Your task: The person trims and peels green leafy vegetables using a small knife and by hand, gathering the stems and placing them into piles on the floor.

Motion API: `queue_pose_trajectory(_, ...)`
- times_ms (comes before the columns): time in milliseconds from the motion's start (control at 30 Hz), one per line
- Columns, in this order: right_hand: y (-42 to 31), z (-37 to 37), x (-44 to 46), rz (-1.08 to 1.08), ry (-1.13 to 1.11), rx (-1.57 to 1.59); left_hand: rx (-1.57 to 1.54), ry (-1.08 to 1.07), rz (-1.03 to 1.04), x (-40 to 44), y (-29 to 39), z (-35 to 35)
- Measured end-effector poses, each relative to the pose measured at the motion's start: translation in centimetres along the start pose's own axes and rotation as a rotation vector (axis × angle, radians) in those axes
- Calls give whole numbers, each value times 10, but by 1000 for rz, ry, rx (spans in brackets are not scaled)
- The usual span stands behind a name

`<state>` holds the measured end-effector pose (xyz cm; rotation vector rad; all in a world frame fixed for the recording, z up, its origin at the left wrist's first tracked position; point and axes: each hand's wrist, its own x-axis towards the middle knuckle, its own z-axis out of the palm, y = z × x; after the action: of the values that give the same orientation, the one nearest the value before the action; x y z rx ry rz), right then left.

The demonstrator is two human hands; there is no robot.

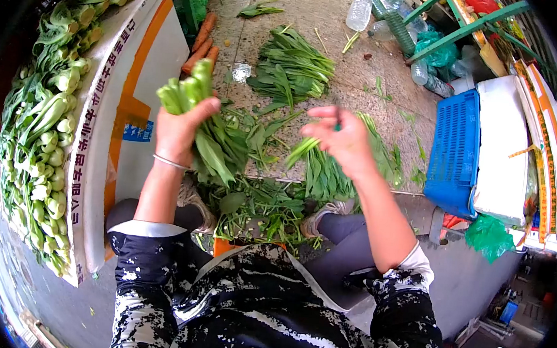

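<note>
My left hand (178,135), a bangle on its wrist, is closed round a bunch of leafy greens (218,144). The pale cut stems point up and away, and the leaves hang toward my knees. To the right, my right hand (345,143) is raised with curled fingers. A small dark thing shows between them, too blurred to name. Just below that hand are more long-leaved greens (325,174); whether its fingers touch their stems I cannot tell. Farther off, a larger pile of greens (292,67) lies on the stone slab.
A white foam box (129,77) topped with green vegetables (48,143) stands at left, beside carrots (200,43). Trimmed leaves (256,205) litter the ground between my shoes. At right are a blue crate (451,155), plastic bottles (359,13) and a green metal frame (469,32).
</note>
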<state>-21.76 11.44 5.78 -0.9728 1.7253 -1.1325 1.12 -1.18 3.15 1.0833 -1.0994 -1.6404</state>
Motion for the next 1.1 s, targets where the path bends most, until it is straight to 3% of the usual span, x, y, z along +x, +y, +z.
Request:
queue_pose_trajectory(100, 14, 20, -4, 71, -111, 205, 227, -176, -2, -17, -19, 18)
queue_pose_trajectory(233, 15, 27, -7, 100, -117, 194, 95, -432, 33, -35, -36, 30)
queue_pose_trajectory(400, 21, 34, -3, 99, -197, 315, 104, -615, -291, -44, -36, 28)
queue_pose_trajectory(467, 22, 35, -3, 19, -299, 350, 85, -611, -301, -46, -42, 29)
queue_pose_trajectory(567, 24, 42, -3, -3, -263, 251, 91, -564, -260, -46, -48, 28)
queue_pose_trajectory(700, 24, 30, 1, 162, -336, 336, 103, -535, -286, -45, -43, 29)
queue_pose_trajectory(1100, 35, 27, -6, 116, -381, 325, 244, -655, -345, -47, -36, 28)
